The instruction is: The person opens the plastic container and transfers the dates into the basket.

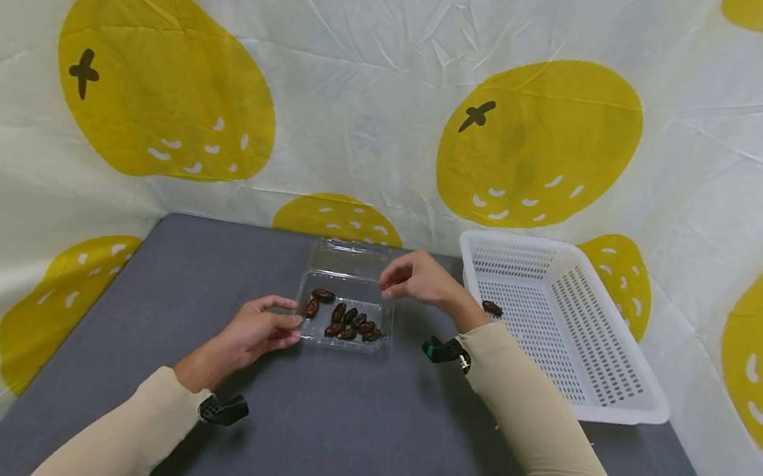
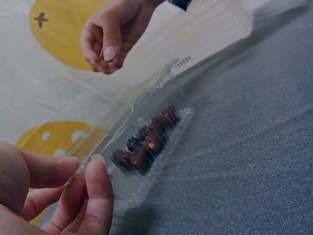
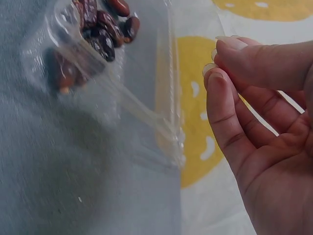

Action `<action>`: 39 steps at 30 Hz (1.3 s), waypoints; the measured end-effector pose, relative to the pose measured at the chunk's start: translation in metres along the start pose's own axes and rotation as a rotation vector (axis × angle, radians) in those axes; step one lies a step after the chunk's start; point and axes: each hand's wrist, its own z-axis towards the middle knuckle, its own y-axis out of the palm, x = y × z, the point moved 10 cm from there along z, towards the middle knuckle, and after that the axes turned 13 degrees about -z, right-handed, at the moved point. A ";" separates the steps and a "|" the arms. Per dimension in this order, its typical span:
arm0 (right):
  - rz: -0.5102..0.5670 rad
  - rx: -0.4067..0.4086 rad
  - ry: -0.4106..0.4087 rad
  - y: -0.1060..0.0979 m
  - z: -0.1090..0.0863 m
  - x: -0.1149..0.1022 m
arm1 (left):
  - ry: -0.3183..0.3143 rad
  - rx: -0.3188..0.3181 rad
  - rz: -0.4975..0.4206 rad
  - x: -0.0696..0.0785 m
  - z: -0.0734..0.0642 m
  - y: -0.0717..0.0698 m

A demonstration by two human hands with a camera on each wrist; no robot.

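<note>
A clear plastic box [image 1: 357,289] sits on the table with its hinged lid [image 1: 350,260] raised at the back. Several dark brown, glossy dates [image 1: 350,316] lie inside it, mostly towards the front right. My left hand [image 1: 254,332] pinches the box's left rim between thumb and fingers, seen close up in the left wrist view. Above the box's right back corner hovers my right hand [image 1: 422,278], its fingers loosely bent and thumb near the index fingertip. Nothing shows between those fingertips [image 3: 222,90] in the right wrist view.
To the right stands a white perforated plastic basket [image 1: 617,415], with one date [image 1: 492,308] by its left wall. Grey cloth covers the table [image 1: 343,432]. Behind hangs a white curtain [image 1: 369,109] with yellow fruit prints.
</note>
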 end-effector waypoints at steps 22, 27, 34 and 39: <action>-0.090 -0.139 -0.081 0.081 0.026 -0.024 | 0.003 0.001 -0.007 -0.003 0.002 0.000; -0.159 -0.144 -0.092 0.094 0.032 -0.026 | 0.012 -0.002 -0.006 -0.002 0.002 0.000; -0.225 -0.117 -0.068 0.101 0.038 -0.022 | 0.012 -0.001 -0.007 -0.002 0.002 0.000; -0.298 -0.128 -0.076 0.109 0.040 -0.021 | 0.012 -0.002 -0.005 -0.002 0.001 0.000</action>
